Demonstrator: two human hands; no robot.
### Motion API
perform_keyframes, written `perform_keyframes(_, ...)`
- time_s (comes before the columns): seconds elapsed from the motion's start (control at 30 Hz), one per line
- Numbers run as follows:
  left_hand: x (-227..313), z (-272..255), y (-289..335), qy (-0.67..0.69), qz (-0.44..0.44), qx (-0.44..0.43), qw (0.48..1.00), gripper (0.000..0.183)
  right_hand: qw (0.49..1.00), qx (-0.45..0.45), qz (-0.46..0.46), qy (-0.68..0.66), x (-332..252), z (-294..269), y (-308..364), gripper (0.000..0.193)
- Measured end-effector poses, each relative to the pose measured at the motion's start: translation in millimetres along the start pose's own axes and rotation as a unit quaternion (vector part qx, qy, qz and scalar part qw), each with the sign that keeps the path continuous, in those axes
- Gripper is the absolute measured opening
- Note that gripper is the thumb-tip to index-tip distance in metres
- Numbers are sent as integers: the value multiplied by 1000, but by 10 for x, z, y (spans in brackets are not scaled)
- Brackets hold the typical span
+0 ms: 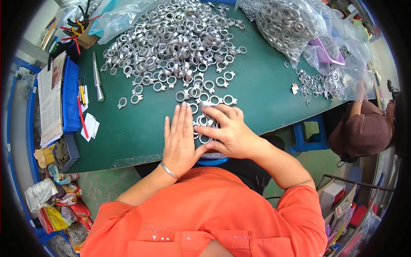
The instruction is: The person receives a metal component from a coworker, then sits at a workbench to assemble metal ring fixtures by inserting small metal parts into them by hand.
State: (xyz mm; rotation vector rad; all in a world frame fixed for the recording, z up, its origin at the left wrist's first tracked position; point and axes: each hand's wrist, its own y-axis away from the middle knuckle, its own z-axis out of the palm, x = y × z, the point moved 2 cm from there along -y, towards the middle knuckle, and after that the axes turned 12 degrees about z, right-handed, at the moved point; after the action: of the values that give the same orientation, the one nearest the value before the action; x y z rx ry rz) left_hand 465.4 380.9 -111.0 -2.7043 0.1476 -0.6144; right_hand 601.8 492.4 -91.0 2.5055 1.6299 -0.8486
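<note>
A large heap of silver metal rings [180, 43], each with a small tab, covers the far middle of the green table. Several loose rings [203, 121] lie between my hands at the near edge. My left hand [180, 139] rests flat with its fingers stretched out, making a wall on the left side of these rings. Bent and spread, the fingers of my right hand [231, 130] reach over the same rings from the right and touch some; its fingertips are slightly blurred. Below the edge, between my wrists, part of a blue container [214, 162] shows.
A metal tapered rod [97, 79] lies left, beside a blue bin [71, 96] and a red pen [82, 118]. Bagged rings [291, 25], a purple basket [332, 53] and small rings [314, 83] occupy the right. Another person [364, 128] sits there near a blue stool [306, 137].
</note>
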Motion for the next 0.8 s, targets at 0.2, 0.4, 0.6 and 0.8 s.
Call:
perform_keyframes(0.2,43,-14,-30,-15,-4,-10,1000,100,977,166,136,-11,607,-272,-385,13)
perform_keyframes(0.4,64,-2,-37,-9,-13,-9,1000,96,941,34,315,120,841,-313,-583,16)
perform_keyframes(0.6,60,-13,-20,-15,-11,5,1000,96,923,15,247,-296,758,-390,-114,8)
perform_keyframes(0.8,29,-1,-29,-29,-6,15,999,99,807,13,119,-578,438,-214,276,5)
